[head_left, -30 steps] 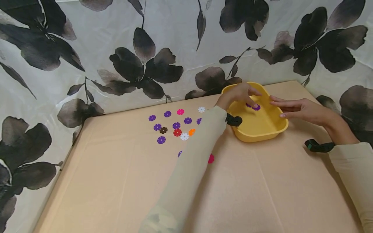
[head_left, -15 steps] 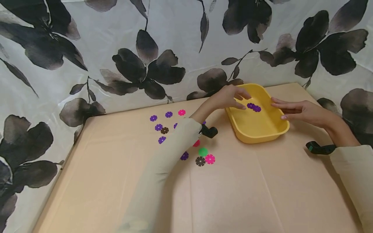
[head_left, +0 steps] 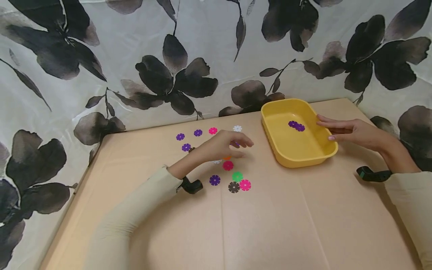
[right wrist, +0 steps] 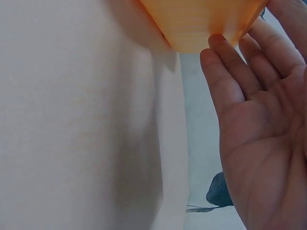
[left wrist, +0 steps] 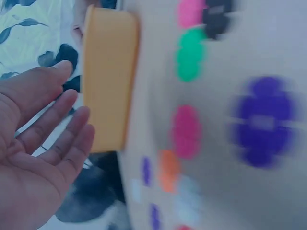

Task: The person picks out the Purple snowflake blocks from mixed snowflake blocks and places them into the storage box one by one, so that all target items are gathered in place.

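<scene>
The left hand (head_left: 222, 145) hovers loose and empty over scattered discs (head_left: 228, 165) on the table (head_left: 263, 225), left of the yellow tray (head_left: 297, 148). The right hand (head_left: 359, 133) sets straight fingers against the tray's right side; whether it presses or merely touches is hard to tell. Two purple discs (head_left: 293, 123) lie together inside, toward the far end. Flat discs should lift best pinched by their edges. The lone purple disc (head_left: 214, 180) on the near side offers clear access; the green disc (head_left: 237, 176), crowding black and pink ones, might drag its neighbours.
</scene>
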### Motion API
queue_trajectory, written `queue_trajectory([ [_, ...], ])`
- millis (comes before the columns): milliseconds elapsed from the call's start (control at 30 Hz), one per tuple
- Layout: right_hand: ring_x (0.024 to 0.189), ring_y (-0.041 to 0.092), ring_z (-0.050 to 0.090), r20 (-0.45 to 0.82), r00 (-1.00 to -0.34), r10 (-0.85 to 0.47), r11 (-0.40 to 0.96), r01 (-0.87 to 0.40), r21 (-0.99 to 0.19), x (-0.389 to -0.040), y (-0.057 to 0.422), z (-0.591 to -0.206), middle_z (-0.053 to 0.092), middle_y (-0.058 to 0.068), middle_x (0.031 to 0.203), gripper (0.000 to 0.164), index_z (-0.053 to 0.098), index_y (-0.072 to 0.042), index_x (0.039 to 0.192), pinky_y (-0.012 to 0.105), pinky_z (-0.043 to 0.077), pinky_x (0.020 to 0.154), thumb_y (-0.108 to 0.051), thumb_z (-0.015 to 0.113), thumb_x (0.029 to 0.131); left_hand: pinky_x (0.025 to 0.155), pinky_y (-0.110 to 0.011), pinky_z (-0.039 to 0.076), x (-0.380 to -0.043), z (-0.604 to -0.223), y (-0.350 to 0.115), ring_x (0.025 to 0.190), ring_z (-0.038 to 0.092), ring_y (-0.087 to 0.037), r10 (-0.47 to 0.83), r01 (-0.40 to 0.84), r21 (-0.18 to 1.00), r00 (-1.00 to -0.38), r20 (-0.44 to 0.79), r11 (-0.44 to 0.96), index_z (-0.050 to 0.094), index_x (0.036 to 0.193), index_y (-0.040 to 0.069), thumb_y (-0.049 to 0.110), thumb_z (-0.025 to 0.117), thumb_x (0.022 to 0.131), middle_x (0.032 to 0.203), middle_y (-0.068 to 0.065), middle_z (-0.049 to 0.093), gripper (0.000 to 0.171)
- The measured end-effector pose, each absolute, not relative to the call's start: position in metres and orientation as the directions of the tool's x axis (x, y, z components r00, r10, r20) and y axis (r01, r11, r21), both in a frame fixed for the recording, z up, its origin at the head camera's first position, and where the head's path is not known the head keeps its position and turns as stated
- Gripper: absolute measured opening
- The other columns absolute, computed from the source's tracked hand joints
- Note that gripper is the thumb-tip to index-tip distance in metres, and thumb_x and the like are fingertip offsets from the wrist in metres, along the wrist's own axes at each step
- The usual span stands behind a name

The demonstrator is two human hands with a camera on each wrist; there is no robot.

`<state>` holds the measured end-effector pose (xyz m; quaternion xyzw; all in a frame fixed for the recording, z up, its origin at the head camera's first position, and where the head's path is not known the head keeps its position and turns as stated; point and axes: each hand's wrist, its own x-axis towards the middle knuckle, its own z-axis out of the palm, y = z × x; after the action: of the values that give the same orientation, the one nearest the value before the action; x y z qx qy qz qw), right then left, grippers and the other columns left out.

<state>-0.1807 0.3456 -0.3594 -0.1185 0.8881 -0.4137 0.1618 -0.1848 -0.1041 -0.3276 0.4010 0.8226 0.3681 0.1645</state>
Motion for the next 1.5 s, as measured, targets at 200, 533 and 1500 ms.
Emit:
queue_trajectory([
  [200,0.153,0.003,0.015,-0.194,-0.921,-0.338,0.64,-0.074,-0.765,-0.178,0.348,-0.36,0.022,-0.017,0.165,0.059,0.044,-0.019,0.154,0.074,0.017,0.114,-0.023,0.068,0.1,0.097,-0.035,0.056,-0.162,-0.347,-0.143,0.111,0.067,-0.024,0.725,0.458,0.747,-0.688,-0.045,0.481,0.072,0.123,0.007,0.013,0.081,0.089,0.119,-0.005,0.073,0.036],
  [533,0.15,-0.003,0.015,-0.198,-0.919,-0.34,0.644,-0.074,-0.761,-0.181,0.345,-0.359,0.023,-0.016,0.166,0.06,0.045,-0.019,0.154,0.074,0.017,0.114,-0.024,0.068,0.099,0.098,-0.035,0.056,-0.147,-0.354,-0.191,0.11,0.068,-0.016,0.657,0.376,0.754,-0.748,-0.097,0.539,0.074,0.12,0.01,0.014,0.08,0.089,0.115,-0.002,0.075,0.032],
  [1500,0.155,0.01,0.014,-0.172,-0.917,-0.361,0.599,-0.087,-0.796,-0.181,0.346,-0.36,0.023,-0.013,0.166,0.059,0.045,-0.016,0.153,0.074,0.014,0.115,-0.017,0.068,0.099,0.08,-0.024,0.056,-0.136,-0.375,-0.201,0.092,0.059,-0.016,0.672,0.429,0.707,-0.735,-0.088,0.563,0.077,0.106,0.011,0.013,0.09,0.077,0.103,0.001,0.068,0.031],
])
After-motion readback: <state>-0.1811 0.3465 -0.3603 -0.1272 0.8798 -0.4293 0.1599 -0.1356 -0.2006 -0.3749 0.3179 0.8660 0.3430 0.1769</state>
